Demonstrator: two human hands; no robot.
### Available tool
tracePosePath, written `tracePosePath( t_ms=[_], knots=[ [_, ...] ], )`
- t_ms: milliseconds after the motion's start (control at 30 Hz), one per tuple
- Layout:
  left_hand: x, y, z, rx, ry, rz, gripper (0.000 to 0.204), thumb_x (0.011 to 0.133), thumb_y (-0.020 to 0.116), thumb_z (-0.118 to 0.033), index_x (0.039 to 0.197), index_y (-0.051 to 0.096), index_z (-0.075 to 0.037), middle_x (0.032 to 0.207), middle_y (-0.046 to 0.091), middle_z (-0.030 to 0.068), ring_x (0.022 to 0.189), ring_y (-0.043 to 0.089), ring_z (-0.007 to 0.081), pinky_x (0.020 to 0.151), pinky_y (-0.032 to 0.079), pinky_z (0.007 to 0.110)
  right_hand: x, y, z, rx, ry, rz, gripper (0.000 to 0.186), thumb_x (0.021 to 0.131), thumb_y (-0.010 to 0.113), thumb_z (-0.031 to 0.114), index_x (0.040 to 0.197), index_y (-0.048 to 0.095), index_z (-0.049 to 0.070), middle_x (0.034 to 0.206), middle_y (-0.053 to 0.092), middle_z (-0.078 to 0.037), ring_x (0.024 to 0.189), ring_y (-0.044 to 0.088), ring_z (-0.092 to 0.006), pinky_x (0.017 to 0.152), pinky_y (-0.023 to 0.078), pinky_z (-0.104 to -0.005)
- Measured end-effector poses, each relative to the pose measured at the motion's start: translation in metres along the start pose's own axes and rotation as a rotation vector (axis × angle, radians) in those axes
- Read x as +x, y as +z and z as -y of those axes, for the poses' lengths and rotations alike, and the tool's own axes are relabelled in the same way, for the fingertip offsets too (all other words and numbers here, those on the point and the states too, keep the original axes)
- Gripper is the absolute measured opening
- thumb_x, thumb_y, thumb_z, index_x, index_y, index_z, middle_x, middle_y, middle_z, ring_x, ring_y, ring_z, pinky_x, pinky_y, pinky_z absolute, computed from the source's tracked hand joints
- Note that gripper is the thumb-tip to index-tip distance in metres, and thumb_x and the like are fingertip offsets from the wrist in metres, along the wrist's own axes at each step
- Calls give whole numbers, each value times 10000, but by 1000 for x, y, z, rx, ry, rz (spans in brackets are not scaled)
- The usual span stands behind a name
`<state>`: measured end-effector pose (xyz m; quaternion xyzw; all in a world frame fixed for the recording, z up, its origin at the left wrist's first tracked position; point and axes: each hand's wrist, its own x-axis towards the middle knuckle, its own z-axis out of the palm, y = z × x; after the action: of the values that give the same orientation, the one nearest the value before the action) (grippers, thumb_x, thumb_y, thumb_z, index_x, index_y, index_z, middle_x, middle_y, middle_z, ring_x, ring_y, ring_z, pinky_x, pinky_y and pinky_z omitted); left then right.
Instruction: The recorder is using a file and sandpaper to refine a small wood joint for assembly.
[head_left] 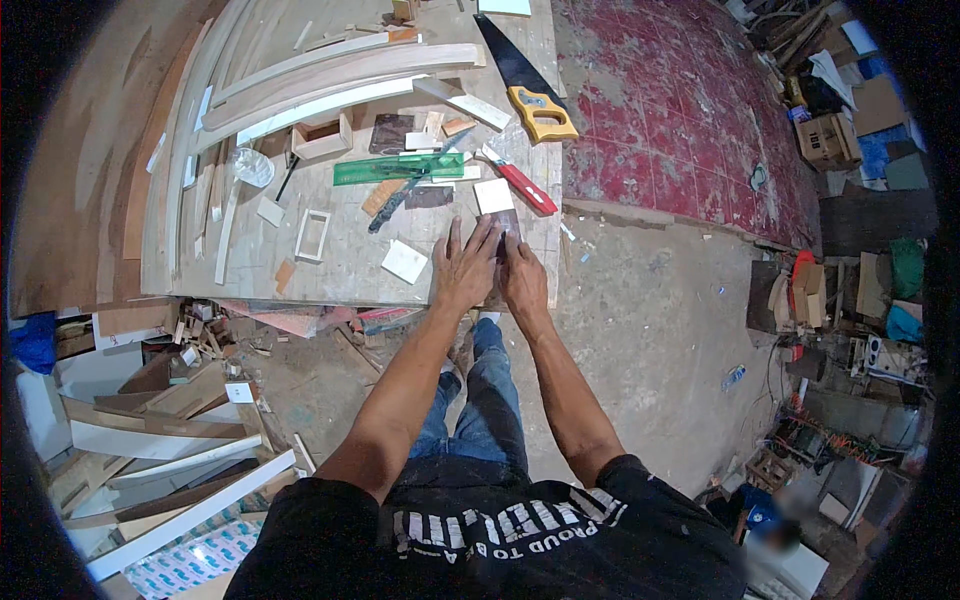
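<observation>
At the near right corner of the workbench (350, 283), both hands are over a dark brown sheet (508, 222) that looks like sandpaper. My left hand (466, 268) lies on its left side, fingers stretched forward and apart. From the right, my right hand (525, 278) grips the sheet's edge with bent fingers. A small white block (493, 196) touches the far end of the sheet. To the right of the block rests a red utility knife (525, 188). Left of my left hand lies a white square piece (404, 261). What is under my palms is hidden.
A handsaw (530, 90) with a yellow handle lies at the bench's far right edge. A green ruler (400, 168), a small wooden box (323, 135), a rectangular frame (313, 235) and long wood strips (330, 85) cover the left. Offcuts (170, 440) pile up below left.
</observation>
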<state>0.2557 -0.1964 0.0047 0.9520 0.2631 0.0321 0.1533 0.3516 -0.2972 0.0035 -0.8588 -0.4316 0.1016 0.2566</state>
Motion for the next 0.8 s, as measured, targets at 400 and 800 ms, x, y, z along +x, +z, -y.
tracePosePath(
  t_ms=[400, 800],
  knots=[
    [-3, 5, 6, -4, -49, 21, 627, 935, 528, -276, 1526, 345, -172, 1630, 222, 24, 1478, 160, 425, 1130, 195, 632, 38, 6, 3, 57, -93, -36, 433, 839, 568, 32, 1268, 528, -20, 968, 612, -267, 849, 614, -467, 723, 512, -519],
    [1, 4, 4, 84, -78, 122, 649, 953, 521, -345, 1546, 296, -206, 1642, 172, -24, 1502, 75, 388, 1156, 141, 611, 37, 15, -9, 45, -107, -7, 469, 839, 571, 41, 1305, 530, 10, 917, 609, -270, 814, 625, -455, 705, 503, -533]
  ],
)
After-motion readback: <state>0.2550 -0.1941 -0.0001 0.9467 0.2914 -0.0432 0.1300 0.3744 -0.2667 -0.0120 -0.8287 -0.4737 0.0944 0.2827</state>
